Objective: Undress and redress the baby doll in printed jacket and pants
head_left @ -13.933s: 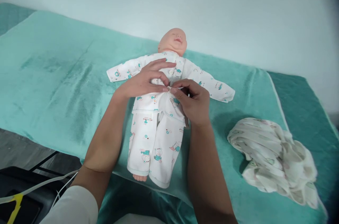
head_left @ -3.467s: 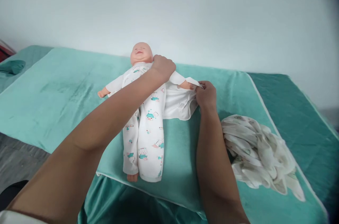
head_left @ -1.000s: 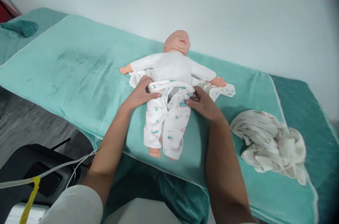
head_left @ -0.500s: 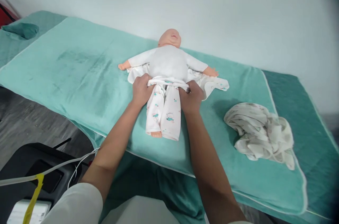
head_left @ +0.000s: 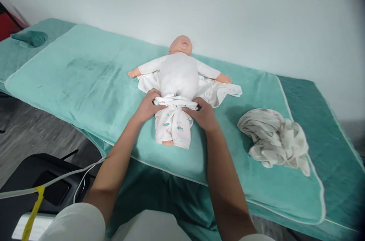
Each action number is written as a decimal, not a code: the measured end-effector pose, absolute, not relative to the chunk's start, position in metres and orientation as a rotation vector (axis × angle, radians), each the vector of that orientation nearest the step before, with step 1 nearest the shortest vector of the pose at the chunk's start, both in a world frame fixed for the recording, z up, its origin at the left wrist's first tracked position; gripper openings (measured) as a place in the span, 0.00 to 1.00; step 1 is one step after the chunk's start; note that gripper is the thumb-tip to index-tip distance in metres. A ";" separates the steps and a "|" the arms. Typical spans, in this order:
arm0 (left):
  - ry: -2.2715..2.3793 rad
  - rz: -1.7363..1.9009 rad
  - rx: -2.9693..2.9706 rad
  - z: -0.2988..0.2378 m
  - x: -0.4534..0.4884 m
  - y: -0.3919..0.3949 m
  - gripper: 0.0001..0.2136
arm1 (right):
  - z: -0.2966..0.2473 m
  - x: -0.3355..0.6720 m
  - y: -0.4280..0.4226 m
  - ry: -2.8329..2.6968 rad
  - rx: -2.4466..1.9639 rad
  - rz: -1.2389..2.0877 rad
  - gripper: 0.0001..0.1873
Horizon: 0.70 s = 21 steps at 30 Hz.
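A baby doll [head_left: 179, 72] with a white cloth body lies on its back, arms spread and head toward the wall. Patterned white baby pants [head_left: 173, 127] cover its legs, with one foot showing at the left cuff. My left hand [head_left: 149, 104] pinches the waistband at its left side. At the other side of the waistband, my right hand [head_left: 203, 111] is closed on the cloth. The band is folded down at the hips, below the doll's belly. A white printed baby top [head_left: 212, 91] lies spread beneath the doll's back and arms.
A crumpled pale cloth [head_left: 273, 136] rests to the right on the green-covered bed [head_left: 85, 77]. White wall [head_left: 228, 13] runs along the far side. At lower left stand a black chair or stand [head_left: 31, 168] and a white cable [head_left: 68, 175] with yellow tape.
Both hands have drawn the waistband down toward me, from the belly to the hips. The pants legs now look shorter and bunched. The view has shifted slightly.
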State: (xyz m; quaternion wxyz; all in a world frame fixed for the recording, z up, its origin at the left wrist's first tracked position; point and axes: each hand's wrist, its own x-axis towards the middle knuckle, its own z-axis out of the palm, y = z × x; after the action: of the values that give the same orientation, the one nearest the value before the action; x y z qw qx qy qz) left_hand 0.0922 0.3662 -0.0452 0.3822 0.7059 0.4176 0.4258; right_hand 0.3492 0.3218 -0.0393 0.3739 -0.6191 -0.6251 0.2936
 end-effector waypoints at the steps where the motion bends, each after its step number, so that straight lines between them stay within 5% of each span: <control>1: 1.115 1.121 1.812 -0.048 0.095 0.363 0.14 | -0.041 0.344 0.320 -1.602 -1.594 0.656 0.19; 7: 1.354 1.264 1.623 -0.058 0.103 0.352 0.08 | -0.053 0.321 0.314 -1.474 -1.630 0.204 0.08; 17: 1.055 0.961 1.816 -0.047 0.083 0.330 0.20 | -0.041 0.341 0.292 -1.576 -1.506 0.849 0.21; 21: 1.138 1.078 1.988 -0.060 0.084 0.319 0.16 | -0.049 0.330 0.274 -1.573 -1.524 0.639 0.18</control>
State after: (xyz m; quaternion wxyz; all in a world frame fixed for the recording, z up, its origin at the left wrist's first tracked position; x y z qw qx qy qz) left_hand 0.0842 0.3187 -0.0601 0.3004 0.7490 0.4287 0.4061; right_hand 0.3304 0.2738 -0.0487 0.4169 -0.6074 -0.6265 0.2546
